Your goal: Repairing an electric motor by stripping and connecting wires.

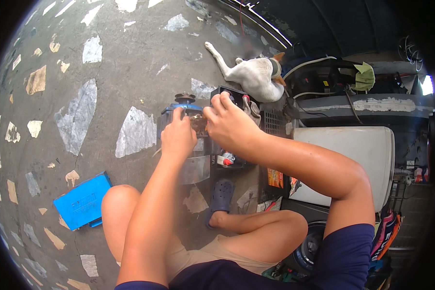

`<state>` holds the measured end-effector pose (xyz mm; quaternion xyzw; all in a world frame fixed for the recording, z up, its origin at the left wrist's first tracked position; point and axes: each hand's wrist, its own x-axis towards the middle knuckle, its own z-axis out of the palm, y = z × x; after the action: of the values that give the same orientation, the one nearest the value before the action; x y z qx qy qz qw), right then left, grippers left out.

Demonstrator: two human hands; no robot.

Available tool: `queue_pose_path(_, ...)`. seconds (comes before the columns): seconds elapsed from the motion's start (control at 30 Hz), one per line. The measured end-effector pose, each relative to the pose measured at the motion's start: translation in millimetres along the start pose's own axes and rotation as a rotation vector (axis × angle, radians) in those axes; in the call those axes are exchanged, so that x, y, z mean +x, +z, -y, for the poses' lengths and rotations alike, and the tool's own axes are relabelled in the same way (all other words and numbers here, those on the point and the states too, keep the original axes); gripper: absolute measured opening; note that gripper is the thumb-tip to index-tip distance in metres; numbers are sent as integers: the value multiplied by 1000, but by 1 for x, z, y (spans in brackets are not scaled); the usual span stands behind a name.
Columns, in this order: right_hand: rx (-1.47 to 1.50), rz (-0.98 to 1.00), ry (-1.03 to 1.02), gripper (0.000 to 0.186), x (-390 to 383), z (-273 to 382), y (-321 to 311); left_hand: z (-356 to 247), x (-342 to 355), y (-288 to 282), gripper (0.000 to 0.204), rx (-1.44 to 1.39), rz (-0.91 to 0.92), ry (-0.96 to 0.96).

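My left hand (178, 137) rests at the near side of a blue and dark machine part with a pulley-like wheel (184, 98) on top. Its fingers are curled, the index finger reaching up the front of the blue casing (165, 116). To its right, my right hand (231, 123) is closed, fingers bent down at the edge of a black open box (222, 90). What its fingertips grip is hidden. Between the two hands shows a rough brownish piece (196, 122). Below my right wrist, a small white and red item (225, 160) lies in the black box.
A white dog (256, 77) lies just beyond the box. Left of my knee sits a blue case (83, 200) on the patched concrete floor. A white panel-like appliance (345, 164) stands at the right, and a grey cloth or glove (252, 110) hangs at the box.
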<state>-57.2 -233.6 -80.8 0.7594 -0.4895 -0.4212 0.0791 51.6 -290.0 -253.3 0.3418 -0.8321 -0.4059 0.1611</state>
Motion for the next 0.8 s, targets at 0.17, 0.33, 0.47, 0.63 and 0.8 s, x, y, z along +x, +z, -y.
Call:
queue_pose_path(0.17, 16, -17, 7, 23, -3, 1, 2, 1, -1, 3, 18, 9, -18, -4)
queue_pose_path(0.33, -29, -94, -1, 23, -4, 2, 8, 5, -1, 5, 18, -18, -27, 0)
queue_pose_path(0.47, -66, -144, -47, 23, -1, -1, 15, 3, -1, 4, 18, -10, -7, -10)
queue_pose_path(0.63, 75, 33, -37, 22, 2, -7, 11, 1, 0, 4, 19, 2, 4, -21)
queue_pose_path(0.8, 263, 255, 12, 20, 14, -14, -9, 4, -1, 4, 20, -2, 10, -28)
